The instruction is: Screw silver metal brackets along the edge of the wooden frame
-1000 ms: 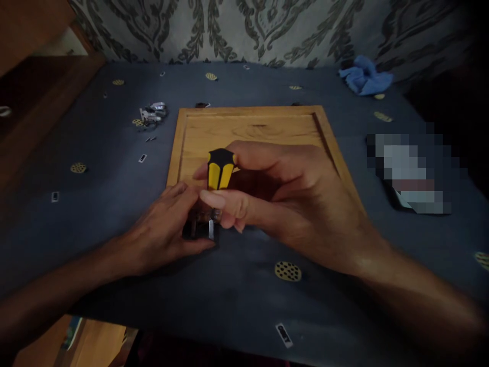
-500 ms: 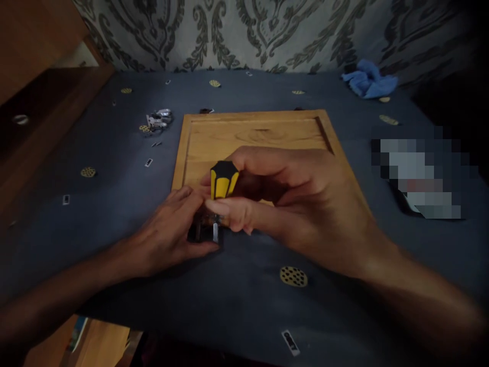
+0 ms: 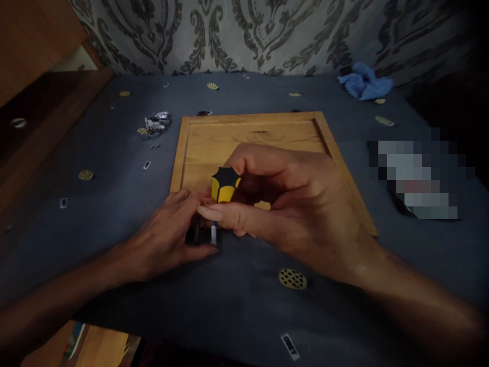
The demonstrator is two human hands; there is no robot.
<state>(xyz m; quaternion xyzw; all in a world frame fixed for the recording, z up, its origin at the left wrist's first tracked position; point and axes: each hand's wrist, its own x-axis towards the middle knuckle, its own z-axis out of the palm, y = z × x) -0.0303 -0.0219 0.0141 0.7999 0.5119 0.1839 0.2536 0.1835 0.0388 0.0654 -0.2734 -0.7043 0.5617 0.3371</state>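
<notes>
A wooden panel with a raised frame lies on the dark blue tablecloth. Between the thumb and fingers of my right hand is a yellow and black screwdriver handle, upright over the panel's near left corner. My left hand grips a metal hinge at that corner, its thumb below and its fingers on top of the panel. The screwdriver's tip is hidden behind my right thumb.
Several metal hinges lie in a pile beyond the panel's left side, with small screws nearer. A blue cloth is at the back right. A blurred-out object lies on the right. Patterned fabric hangs behind.
The screwdriver handle has turned a little and its top leans differently, with my right thumb shifted slightly left. The whole view has moved a little; my left hand keeps its place.
</notes>
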